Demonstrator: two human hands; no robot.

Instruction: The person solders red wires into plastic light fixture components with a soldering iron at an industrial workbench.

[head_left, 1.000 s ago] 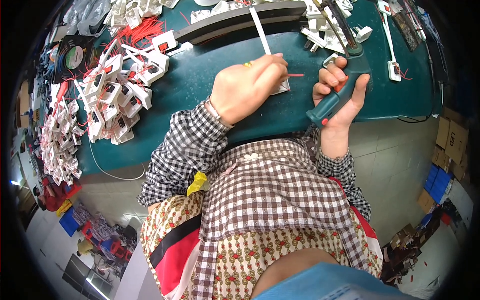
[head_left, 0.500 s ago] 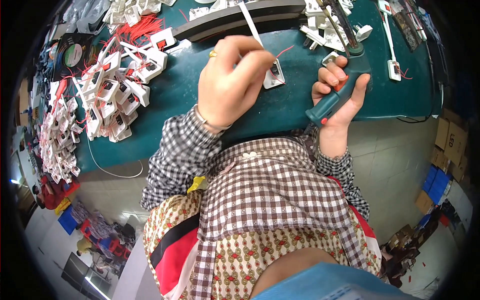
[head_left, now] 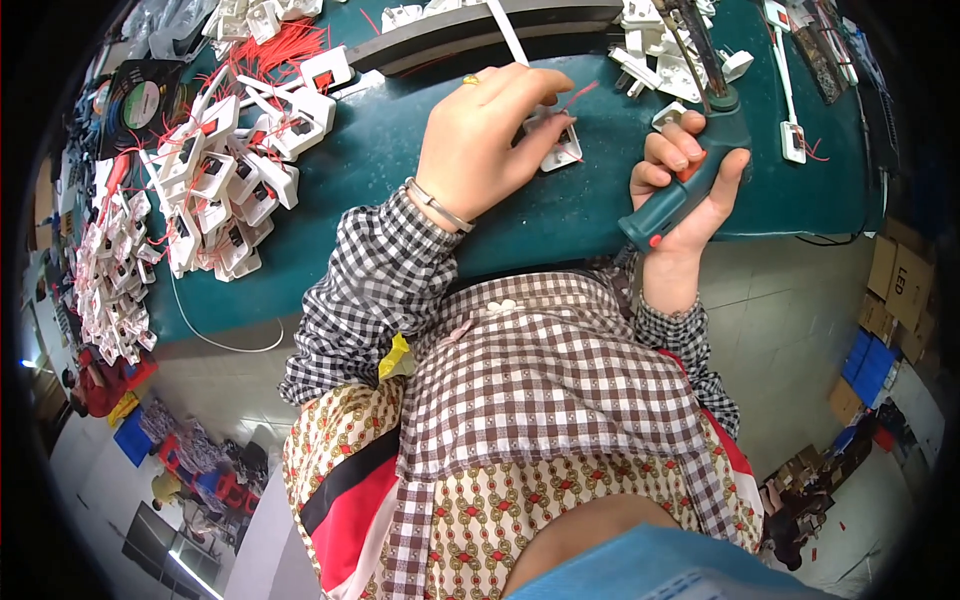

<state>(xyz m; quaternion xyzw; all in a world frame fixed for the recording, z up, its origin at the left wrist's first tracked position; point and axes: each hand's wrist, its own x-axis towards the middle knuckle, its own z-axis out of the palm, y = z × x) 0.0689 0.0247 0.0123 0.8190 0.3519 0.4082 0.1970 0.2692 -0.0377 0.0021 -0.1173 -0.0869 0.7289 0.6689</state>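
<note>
My left hand (head_left: 490, 140) is bent over a small white plastic switch housing (head_left: 566, 155) on the green table. Its thumb and fingers close around a thin red wire (head_left: 580, 95) rising from the housing; the exact grip is partly hidden. In my right hand (head_left: 685, 215) is a green soldering gun (head_left: 665, 212), its handle wrapped by the fingers and its orange-red trigger under them. The gun's long dark front end points away from me, to the right of the housing. A white strip (head_left: 508, 32) runs from behind my left hand over a dark bar.
Piled white housings with red wires (head_left: 225, 190) cover the table's left side. Loose red wires (head_left: 275, 60) lie behind them. A dark curved bar (head_left: 480, 40) crosses the far side. White plug parts (head_left: 665, 65) lie beyond the gun, and a wired white piece (head_left: 793, 142) lies at right.
My left hand has shifted slightly right and turned, its fingers lowered onto the housing and wire. The housing has moved a little right. The soldering gun has moved slightly right with my right hand.
</note>
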